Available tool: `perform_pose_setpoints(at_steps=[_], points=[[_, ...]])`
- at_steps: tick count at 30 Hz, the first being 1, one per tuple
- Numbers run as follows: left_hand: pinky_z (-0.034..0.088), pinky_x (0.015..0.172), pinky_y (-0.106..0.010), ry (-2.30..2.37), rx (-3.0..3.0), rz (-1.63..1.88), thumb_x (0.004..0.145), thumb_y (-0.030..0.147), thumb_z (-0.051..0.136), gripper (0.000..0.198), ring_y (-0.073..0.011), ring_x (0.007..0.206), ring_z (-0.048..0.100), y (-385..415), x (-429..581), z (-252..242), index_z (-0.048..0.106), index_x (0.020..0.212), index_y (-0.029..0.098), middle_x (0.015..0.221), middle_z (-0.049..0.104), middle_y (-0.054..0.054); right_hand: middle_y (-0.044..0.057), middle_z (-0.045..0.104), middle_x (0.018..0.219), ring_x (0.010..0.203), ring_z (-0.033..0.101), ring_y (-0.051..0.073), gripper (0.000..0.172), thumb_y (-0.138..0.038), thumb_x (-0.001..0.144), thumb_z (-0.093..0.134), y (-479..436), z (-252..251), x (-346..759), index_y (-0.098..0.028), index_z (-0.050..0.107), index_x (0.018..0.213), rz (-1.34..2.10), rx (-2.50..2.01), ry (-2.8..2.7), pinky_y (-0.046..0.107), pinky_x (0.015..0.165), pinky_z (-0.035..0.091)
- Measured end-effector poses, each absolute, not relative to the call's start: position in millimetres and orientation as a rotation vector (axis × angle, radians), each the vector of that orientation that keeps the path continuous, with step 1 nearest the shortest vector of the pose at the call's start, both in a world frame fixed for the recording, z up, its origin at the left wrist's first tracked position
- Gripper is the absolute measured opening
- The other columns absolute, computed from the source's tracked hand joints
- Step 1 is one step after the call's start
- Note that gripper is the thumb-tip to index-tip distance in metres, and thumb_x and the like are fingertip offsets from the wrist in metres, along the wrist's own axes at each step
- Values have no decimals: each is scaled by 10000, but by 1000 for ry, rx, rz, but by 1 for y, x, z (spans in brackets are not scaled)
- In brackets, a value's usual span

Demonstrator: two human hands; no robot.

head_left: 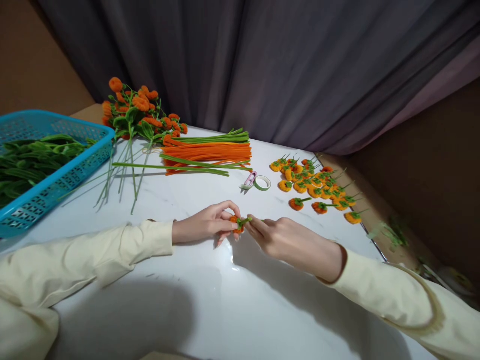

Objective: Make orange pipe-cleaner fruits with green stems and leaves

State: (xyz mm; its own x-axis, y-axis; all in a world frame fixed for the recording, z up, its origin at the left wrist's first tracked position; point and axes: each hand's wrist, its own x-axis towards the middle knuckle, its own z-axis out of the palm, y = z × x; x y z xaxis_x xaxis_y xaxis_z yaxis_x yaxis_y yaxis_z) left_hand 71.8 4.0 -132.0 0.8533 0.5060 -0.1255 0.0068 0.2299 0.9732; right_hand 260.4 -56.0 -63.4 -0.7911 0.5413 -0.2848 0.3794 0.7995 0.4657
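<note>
My left hand (206, 225) pinches a small orange pipe-cleaner flower (237, 223) just above the white table (210, 300). My right hand (285, 239) meets it from the right, its fingertips closed on the flower's short green stem (245, 220). Both wrists rest on the tabletop, in cream sleeves. A heap of several finished orange flowers with green stems (318, 185) lies to the right and beyond my hands.
A blue basket (56, 180) of green leaves sits at the left edge. Behind it lie stemmed orange blooms (138, 112), a bundle of orange and green pipe cleaners (210, 150), small pink scissors (249, 181) and a roll of green tape (263, 183). A dark curtain hangs behind.
</note>
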Motion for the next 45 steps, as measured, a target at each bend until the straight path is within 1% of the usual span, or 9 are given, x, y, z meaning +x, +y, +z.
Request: perform_pose_setpoints(at_steps=[8,12,15,21,28,33,38,42,45], points=[[348,536,-220,537,1816,524,872,238,456,99,-97,571,418,-6,67,-133,430,955,191,678,462,36,169,614,864,544,560,162,330,57,764,387,-67,-74,260,12,565,1037,728,731,2638,276,374,313],[371,595,-240,417,2087,463,896,238,405,111,-117,613,449,-11,64,-136,431,995,197,718,491,12,192,617,924,548,577,171,367,60,768,354,-66,-65,260,35,523,1093,691,778,2681,287,389,330],[386,616,-242,405,2104,460,905,245,389,132,-124,638,466,-13,64,-136,423,1025,202,758,510,-4,132,624,860,480,551,157,347,46,757,388,-65,-56,265,-20,541,1060,502,922,2676,284,395,310],[366,564,-228,526,2107,520,884,239,425,170,-112,580,435,-14,66,-135,413,1048,197,705,485,18,64,657,818,539,565,132,357,2,803,399,-73,-45,275,-138,523,1108,86,1341,2761,242,498,330],[366,531,-222,520,2015,529,886,254,439,195,-106,563,454,-15,66,-134,387,1068,210,704,522,19,17,633,715,466,498,105,280,23,746,460,-75,-59,264,-148,555,946,-189,1343,2583,259,464,197],[480,612,-265,479,1559,453,875,336,492,316,-139,716,587,-12,71,-132,373,1139,209,927,600,-61,9,621,714,516,513,108,132,-75,845,453,-66,-71,265,-159,551,871,-330,1521,2653,239,490,246],[498,590,-281,494,1369,438,895,449,448,328,-129,577,603,-7,74,-135,448,1064,168,713,613,-19,31,645,731,579,568,130,165,-102,896,408,-65,-74,265,-152,564,919,-579,1589,2703,231,549,348],[490,564,-271,486,1367,435,891,476,443,351,-125,542,601,-5,74,-135,456,1042,159,684,614,-11,60,667,799,656,607,140,189,-109,908,403,-64,-72,264,-140,585,953,-788,1608,2745,228,601,403],[485,555,-259,503,1427,432,909,447,415,310,-123,547,597,-6,74,-136,452,1035,166,660,593,6,46,666,777,615,586,123,187,-78,886,427,-63,-72,265,-137,596,939,-891,1597,2758,212,575,397]])
